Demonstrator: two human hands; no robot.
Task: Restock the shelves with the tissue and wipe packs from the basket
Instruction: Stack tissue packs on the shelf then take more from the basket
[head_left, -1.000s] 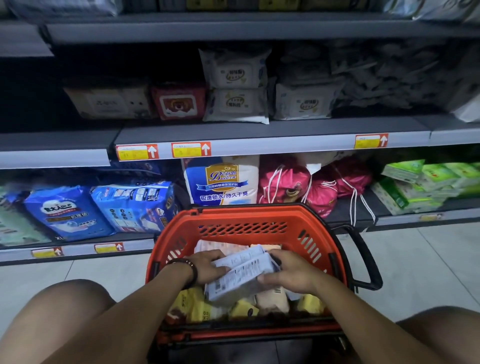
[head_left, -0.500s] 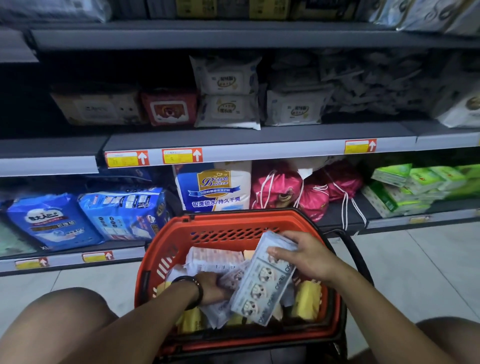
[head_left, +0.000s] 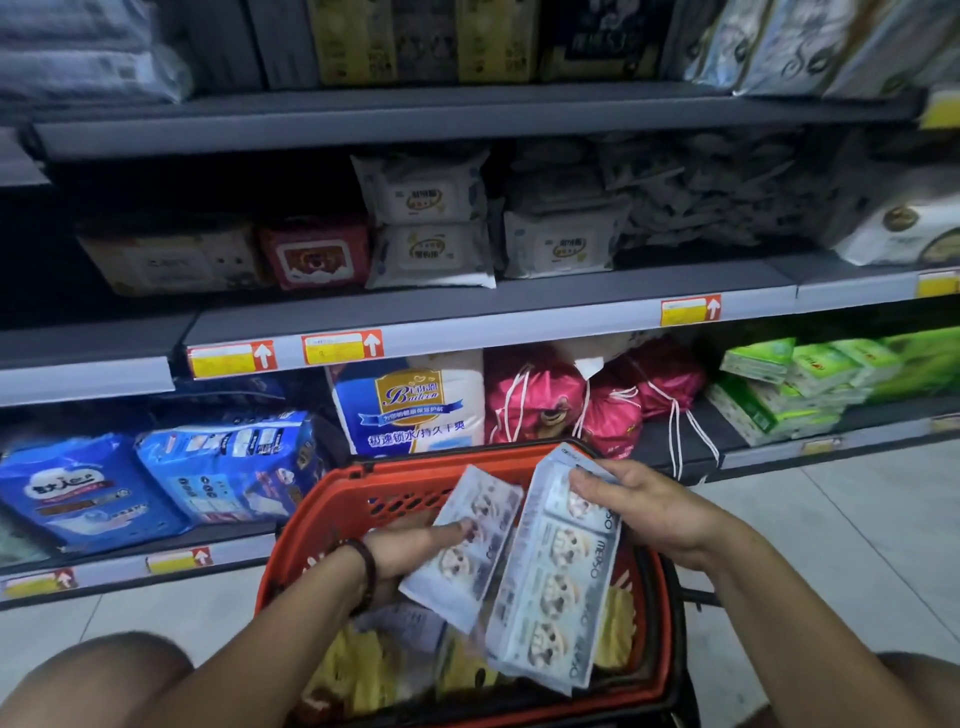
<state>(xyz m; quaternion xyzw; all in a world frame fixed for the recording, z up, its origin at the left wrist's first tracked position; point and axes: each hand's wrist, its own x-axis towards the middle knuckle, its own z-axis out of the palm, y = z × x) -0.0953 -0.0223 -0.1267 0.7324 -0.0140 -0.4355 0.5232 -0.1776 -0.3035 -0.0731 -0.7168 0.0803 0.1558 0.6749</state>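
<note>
Over the basket (head_left: 332, 499): right hand (head_left: 649, 512) clamps the top end of a long pack (head_left: 556, 577), long axis running up and away toward the shelves. Left hand (head_left: 410, 551) grips a shorter pack (head_left: 467, 540) just beside it, tilted likewise. Right pack sits higher and, I judge, nearer the mid shelf (head_left: 493, 312), likely first up.

The basket (head_left: 332, 499) stands on the floor (head_left: 831, 545) near the person, shelves (head_left: 519, 306) beyond it. Two packs (head_left: 558, 587) are above the basket, one left, one right; more packs (head_left: 358, 670) lie inside.
</note>
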